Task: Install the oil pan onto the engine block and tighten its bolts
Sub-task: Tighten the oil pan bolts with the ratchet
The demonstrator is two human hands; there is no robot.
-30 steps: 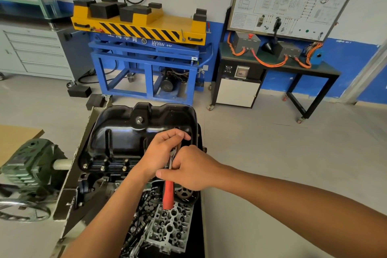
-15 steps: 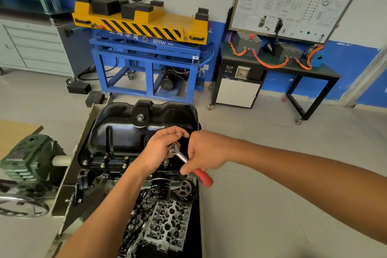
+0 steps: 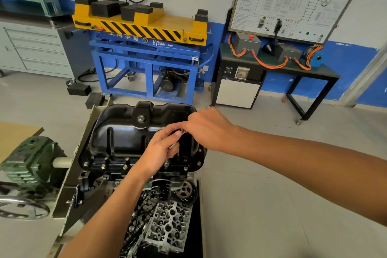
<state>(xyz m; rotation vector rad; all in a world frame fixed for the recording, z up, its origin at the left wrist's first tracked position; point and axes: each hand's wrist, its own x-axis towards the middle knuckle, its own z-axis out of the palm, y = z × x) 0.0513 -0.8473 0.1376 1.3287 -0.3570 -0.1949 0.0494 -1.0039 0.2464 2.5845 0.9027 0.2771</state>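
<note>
- Just nearer than the oil pan [image 3: 125, 132], an oil filter [image 3: 160, 189] and a cylinder head [image 3: 167, 224] lie apart from both hands.
- At the pan's near flange, the left hand [image 3: 160, 151] curls its fingers round the ratchet [image 3: 172, 145] head, keeping the extension [image 3: 166, 163] upright on a bolt.
- Over the pan's right side, the right hand [image 3: 209, 130] is clenched on the handle, now hidden. In one second it swung from the near side to the far side, probably a tightening stroke.
- The pan sits on the engine block [image 3: 94, 176], with flange bolts [image 3: 125, 166] fitted.
</note>
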